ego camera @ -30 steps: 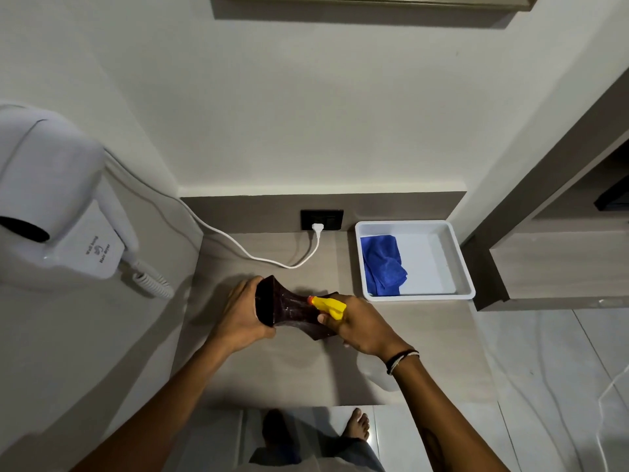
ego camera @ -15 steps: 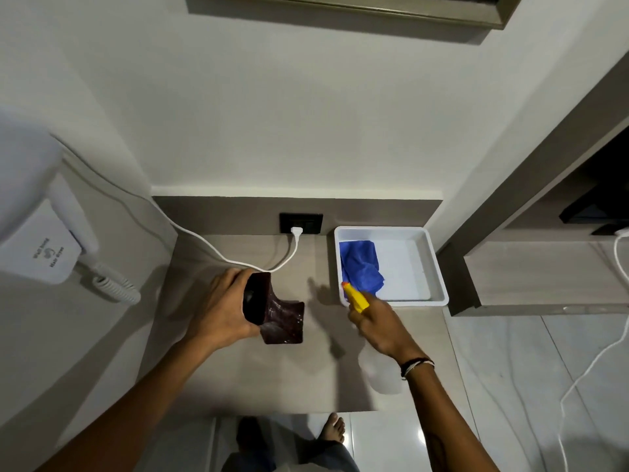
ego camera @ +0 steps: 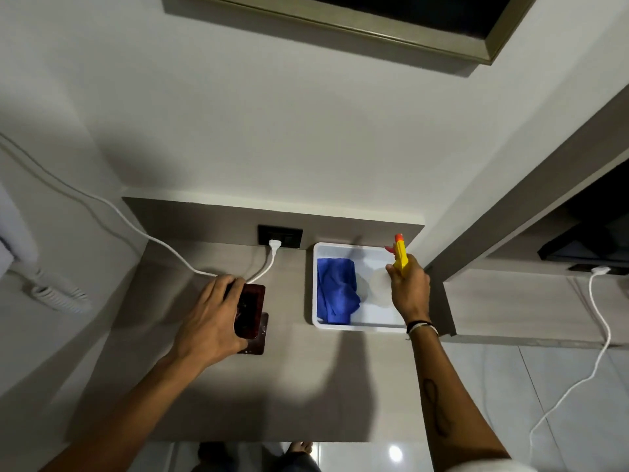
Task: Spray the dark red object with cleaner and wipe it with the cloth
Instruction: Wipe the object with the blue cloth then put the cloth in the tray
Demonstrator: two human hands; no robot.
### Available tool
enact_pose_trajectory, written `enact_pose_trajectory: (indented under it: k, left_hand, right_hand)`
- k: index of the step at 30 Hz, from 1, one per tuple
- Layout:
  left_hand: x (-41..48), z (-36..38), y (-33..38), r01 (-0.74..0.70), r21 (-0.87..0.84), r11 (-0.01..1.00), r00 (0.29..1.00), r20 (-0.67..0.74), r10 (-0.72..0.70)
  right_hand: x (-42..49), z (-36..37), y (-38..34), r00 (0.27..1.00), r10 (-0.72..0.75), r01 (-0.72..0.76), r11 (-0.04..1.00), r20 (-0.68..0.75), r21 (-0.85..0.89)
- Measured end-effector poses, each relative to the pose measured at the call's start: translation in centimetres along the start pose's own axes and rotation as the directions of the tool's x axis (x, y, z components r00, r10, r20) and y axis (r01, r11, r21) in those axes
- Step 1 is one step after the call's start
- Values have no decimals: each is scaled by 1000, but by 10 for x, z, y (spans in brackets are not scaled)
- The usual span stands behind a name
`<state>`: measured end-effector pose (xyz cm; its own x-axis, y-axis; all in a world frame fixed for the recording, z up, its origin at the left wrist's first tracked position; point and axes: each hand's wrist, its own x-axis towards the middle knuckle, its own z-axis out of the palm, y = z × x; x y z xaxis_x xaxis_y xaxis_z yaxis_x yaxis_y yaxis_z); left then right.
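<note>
Bare-armed person: black-and-white bands [ego camera: 421, 327] on the right wrist, looped tattoo [ego camera: 434, 411] along that forearm.

A hotel-room or home vanity nook is suggested. A wall-mounted hair dryer with a coiled cord [ego camera: 51, 292] is seen at the left edge, its white cable [ego camera: 143, 233] plugged into a black socket [ego camera: 279, 236] set in the backsplash. A wood-look counter [ego camera: 299, 386] fills the centre, a framed mirror [ego camera: 374, 22] is fixed above, and glossy floor tiles [ego camera: 531, 386] are seen lower right.

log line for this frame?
phase: spray done, wipe pending | left hand: holds dark red object | right hand: spray bottle over tray | cloth: in tray
</note>
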<state>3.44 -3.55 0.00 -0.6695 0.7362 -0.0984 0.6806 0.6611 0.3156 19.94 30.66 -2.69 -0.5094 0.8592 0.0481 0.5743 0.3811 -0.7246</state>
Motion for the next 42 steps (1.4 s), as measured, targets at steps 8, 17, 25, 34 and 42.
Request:
enact_pose_trajectory:
  k: [8, 17, 25, 34, 42]
  left_hand:
    - [4, 1, 8, 51, 30, 998, 999, -8, -51]
    - [3, 5, 8, 39, 85, 996, 999, -7, -38]
    - [1, 12, 8, 58, 106, 993, 998, 4, -59]
    - [2, 29, 0, 34, 128, 991, 999, -38, -29]
    - [4, 37, -3, 24, 124, 992, 996, -92, -13]
  right_hand:
    - [20, 21, 26, 981, 195, -196, 979, 10, 52]
    - [8, 17, 37, 986, 167, -164, 981, -18, 104]
    - [-30, 41, 20, 929, -343, 310, 927, -141, -211]
    - [-21, 118, 6, 799, -139, 478, 737, 585, -478]
    - [-3, 146, 18, 766, -19, 462, 711, 642, -530]
